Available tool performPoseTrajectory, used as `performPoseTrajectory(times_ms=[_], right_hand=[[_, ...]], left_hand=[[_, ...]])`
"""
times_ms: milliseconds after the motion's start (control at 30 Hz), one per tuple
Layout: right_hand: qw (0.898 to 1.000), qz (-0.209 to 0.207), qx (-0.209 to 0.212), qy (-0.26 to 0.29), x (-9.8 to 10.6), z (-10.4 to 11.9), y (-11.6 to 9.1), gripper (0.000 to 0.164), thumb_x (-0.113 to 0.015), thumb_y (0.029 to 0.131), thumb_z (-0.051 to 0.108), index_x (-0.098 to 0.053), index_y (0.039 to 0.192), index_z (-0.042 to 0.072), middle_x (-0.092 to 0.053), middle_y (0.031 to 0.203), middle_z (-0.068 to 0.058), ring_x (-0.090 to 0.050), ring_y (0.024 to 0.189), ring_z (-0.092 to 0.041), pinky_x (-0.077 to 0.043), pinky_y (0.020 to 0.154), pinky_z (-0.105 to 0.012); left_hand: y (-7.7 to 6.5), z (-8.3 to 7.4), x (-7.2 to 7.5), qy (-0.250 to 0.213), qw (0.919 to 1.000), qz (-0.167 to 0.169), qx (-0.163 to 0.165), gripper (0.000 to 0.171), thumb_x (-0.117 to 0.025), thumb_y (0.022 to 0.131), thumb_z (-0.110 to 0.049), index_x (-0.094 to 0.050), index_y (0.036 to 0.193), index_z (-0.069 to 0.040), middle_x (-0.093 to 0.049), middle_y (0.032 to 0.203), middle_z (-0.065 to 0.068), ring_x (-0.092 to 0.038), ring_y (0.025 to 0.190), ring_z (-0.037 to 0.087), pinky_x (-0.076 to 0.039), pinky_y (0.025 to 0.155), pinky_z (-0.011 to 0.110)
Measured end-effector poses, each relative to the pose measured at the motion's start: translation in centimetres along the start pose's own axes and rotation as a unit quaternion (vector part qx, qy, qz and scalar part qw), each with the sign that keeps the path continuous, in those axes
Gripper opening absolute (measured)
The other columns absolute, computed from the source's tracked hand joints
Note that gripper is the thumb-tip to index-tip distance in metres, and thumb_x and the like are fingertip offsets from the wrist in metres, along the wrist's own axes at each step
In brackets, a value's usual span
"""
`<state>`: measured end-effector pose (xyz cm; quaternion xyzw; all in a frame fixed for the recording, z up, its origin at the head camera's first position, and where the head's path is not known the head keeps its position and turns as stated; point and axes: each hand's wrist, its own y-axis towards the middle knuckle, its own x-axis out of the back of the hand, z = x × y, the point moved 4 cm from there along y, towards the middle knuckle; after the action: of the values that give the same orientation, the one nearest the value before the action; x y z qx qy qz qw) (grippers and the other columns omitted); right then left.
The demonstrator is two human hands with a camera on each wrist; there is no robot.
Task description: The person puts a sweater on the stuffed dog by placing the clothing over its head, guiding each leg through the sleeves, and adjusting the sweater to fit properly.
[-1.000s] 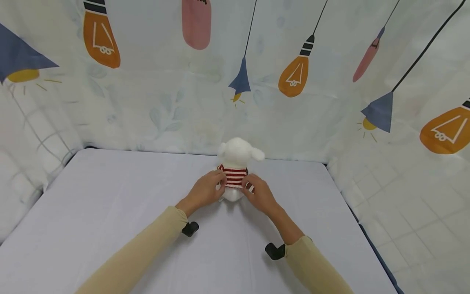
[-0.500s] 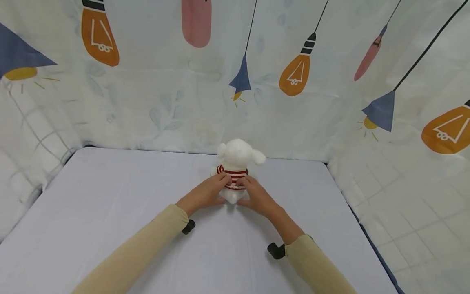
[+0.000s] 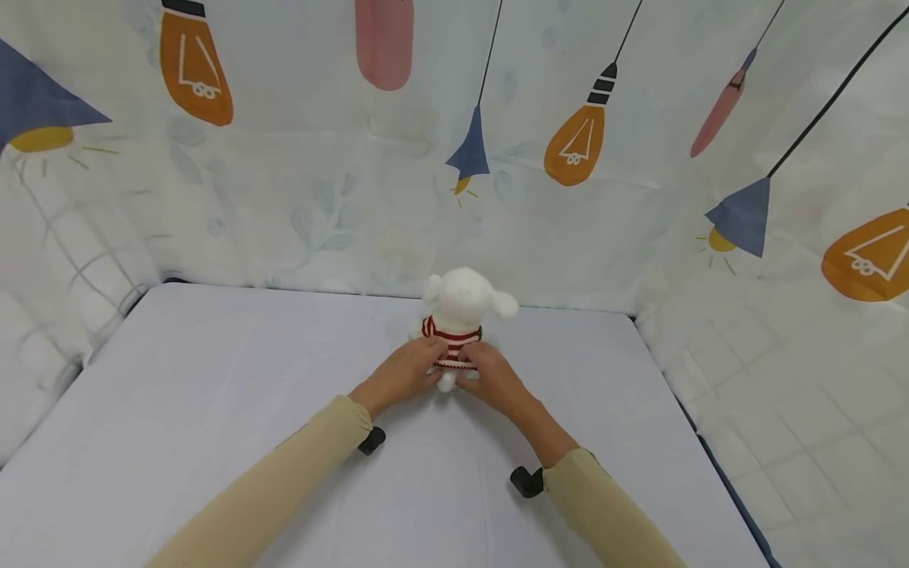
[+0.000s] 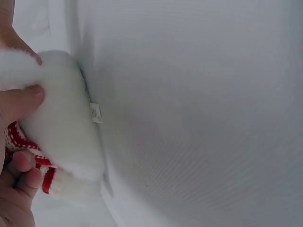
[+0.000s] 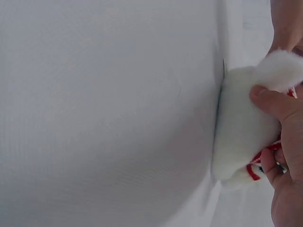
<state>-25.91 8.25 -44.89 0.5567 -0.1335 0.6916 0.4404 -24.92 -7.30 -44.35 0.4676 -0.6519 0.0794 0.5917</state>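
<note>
A white plush toy (image 3: 463, 293) with floppy ears sits upright on the table, its back to me. It wears a red-and-white striped knitted sweater (image 3: 458, 338). My left hand (image 3: 406, 372) grips the toy's lower back from the left, and my right hand (image 3: 495, 380) grips it from the right. In the left wrist view the thumb (image 4: 24, 101) presses the white fur beside the round tail (image 4: 19, 69), with fingers curled at the sweater's hem. The right wrist view shows the other thumb (image 5: 271, 98) on the fur below the tail. The toy's front is hidden.
A white cloth covers the table (image 3: 234, 355). Behind it hangs a pale curtain (image 3: 383, 189) printed with lamps and bulbs. A small white label (image 4: 96, 113) sticks out from the toy's base. Black wrist mounts (image 3: 527, 481) show below the sleeves.
Both hands have moved from the sweater's side edges inward onto its back, and the thumbs have come down to the toy's bottom beside the tail. The toy stays in place.
</note>
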Motion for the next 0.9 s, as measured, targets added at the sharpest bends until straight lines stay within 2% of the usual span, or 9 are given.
performPoseTrajectory(times_ms=[167, 333, 433, 533, 700, 800, 900], right_hand=[[1.000, 0.011, 0.010, -0.003, 0.2, 0.4, 0.3, 0.023, -0.078, 0.080, 0.013, -0.066, 0.099, 0.010, -0.068, 0.103, -0.004, -0.062, 0.096, -0.017, -0.052, 0.083, -0.033], [1.000, -0.012, 0.004, -0.024, 1.0, 0.1, 0.3, 0.019, -0.078, 0.081, 0.014, -0.062, 0.092, 0.011, -0.062, 0.095, -0.001, -0.059, 0.087, -0.015, -0.052, 0.074, -0.029], [1.000, -0.018, 0.006, -0.011, 1.3, -0.4, 0.1, 0.019, -0.076, 0.083, 0.013, -0.059, 0.090, 0.012, -0.059, 0.094, 0.000, -0.057, 0.080, -0.013, -0.050, 0.069, -0.025], [1.000, -0.009, 0.013, 0.008, 1.3, -0.8, 0.1, 0.018, -0.074, 0.085, 0.014, -0.058, 0.092, 0.012, -0.060, 0.095, 0.001, -0.058, 0.077, -0.014, -0.049, 0.067, -0.022], [0.999, 0.013, 0.020, 0.037, 1.2, -0.8, 0.1, 0.017, -0.073, 0.085, 0.011, -0.066, 0.100, 0.011, -0.066, 0.098, -0.002, -0.060, 0.079, -0.013, -0.051, 0.068, -0.022], [0.999, 0.025, 0.018, 0.035, 1.0, -0.8, 0.1, 0.022, -0.074, 0.083, 0.010, -0.069, 0.104, 0.011, -0.067, 0.105, -0.003, -0.060, 0.083, -0.012, -0.052, 0.071, -0.024], [0.999, 0.043, 0.007, 0.027, 0.7, -0.9, 0.1, 0.022, -0.074, 0.083, 0.011, -0.069, 0.105, 0.011, -0.067, 0.109, -0.003, -0.062, 0.091, -0.014, -0.053, 0.076, -0.026]], left_hand=[[0.1, 0.0, 0.0, -0.003, 0.9998, 0.017, 0.006, 0.023, -0.075, 0.080, -0.004, -0.057, 0.093, -0.010, -0.062, 0.086, 0.001, -0.057, 0.077, 0.014, -0.049, 0.069, 0.030], [0.2, 0.5, 0.5, 0.008, 0.9992, 0.012, 0.037, 0.023, -0.077, 0.081, -0.014, -0.056, 0.091, -0.011, -0.059, 0.088, 0.000, -0.053, 0.077, 0.013, -0.048, 0.068, 0.031], [0.2, 1.0, 0.9, -0.016, 0.9987, 0.013, 0.046, 0.022, -0.076, 0.081, -0.015, -0.056, 0.089, -0.012, -0.056, 0.087, -0.002, -0.051, 0.075, 0.011, -0.046, 0.067, 0.029], [0.2, 1.2, 1.2, -0.041, 0.9983, 0.020, 0.038, 0.021, -0.075, 0.080, -0.012, -0.057, 0.089, -0.013, -0.057, 0.085, -0.003, -0.052, 0.075, 0.010, -0.045, 0.067, 0.026], [0.3, 0.9, 1.0, -0.063, 0.9961, 0.056, 0.025, 0.016, -0.074, 0.083, -0.012, -0.064, 0.096, -0.013, -0.066, 0.094, -0.002, -0.061, 0.084, 0.012, -0.051, 0.075, 0.028], [0.3, 0.7, 0.7, -0.053, 0.9942, 0.085, 0.038, 0.021, -0.074, 0.084, -0.015, -0.067, 0.103, -0.013, -0.067, 0.107, 0.000, -0.063, 0.097, 0.016, -0.053, 0.083, 0.034], [0.3, 0.6, 0.4, -0.033, 0.9924, 0.107, 0.053, 0.023, -0.076, 0.083, -0.018, -0.068, 0.105, -0.013, -0.067, 0.112, 0.001, -0.063, 0.103, 0.018, -0.052, 0.086, 0.037]])
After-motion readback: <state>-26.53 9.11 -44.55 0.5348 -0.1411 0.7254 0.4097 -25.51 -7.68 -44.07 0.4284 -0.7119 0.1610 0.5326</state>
